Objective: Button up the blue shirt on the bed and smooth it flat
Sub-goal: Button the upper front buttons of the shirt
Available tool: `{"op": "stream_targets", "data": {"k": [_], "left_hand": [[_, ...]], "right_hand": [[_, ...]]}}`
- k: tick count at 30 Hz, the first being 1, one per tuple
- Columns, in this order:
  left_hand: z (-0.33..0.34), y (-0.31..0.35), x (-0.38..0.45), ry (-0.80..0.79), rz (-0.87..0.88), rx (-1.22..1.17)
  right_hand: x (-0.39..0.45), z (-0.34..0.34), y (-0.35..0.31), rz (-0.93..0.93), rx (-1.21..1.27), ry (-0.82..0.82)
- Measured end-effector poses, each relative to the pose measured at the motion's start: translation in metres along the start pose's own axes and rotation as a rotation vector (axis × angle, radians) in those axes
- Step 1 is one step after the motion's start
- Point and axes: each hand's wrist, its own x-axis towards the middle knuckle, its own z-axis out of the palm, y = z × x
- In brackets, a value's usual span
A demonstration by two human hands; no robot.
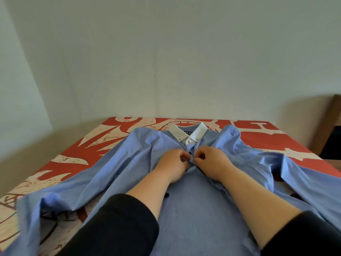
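Note:
A blue shirt (195,206) with a white collar (200,131) lies face up on the bed (258,135), collar toward the far wall. Its sleeves spread out left and right, rumpled. My left hand (174,163) and my right hand (212,161) meet at the placket just below the collar. Each pinches one edge of the shirt front between thumb and fingers. A dark button (167,194) shows lower down the front by my left forearm. The button between my fingertips is hidden.
The bedcover is red with cream patterns. A plain wall stands right behind the bed's far edge. A wooden piece of furniture (332,115) sits at the right edge. My black sleeves (118,224) cover the near part of the shirt.

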Motion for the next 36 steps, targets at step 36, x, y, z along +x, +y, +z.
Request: {"op": "stream_targets", "data": {"k": [36], "left_hand": [[-0.009, 0.017, -0.045, 0.144, -0.128, 0.126]], "right_hand": [[-0.05, -0.023, 0.003, 0.184, 0.102, 0.098]]}}
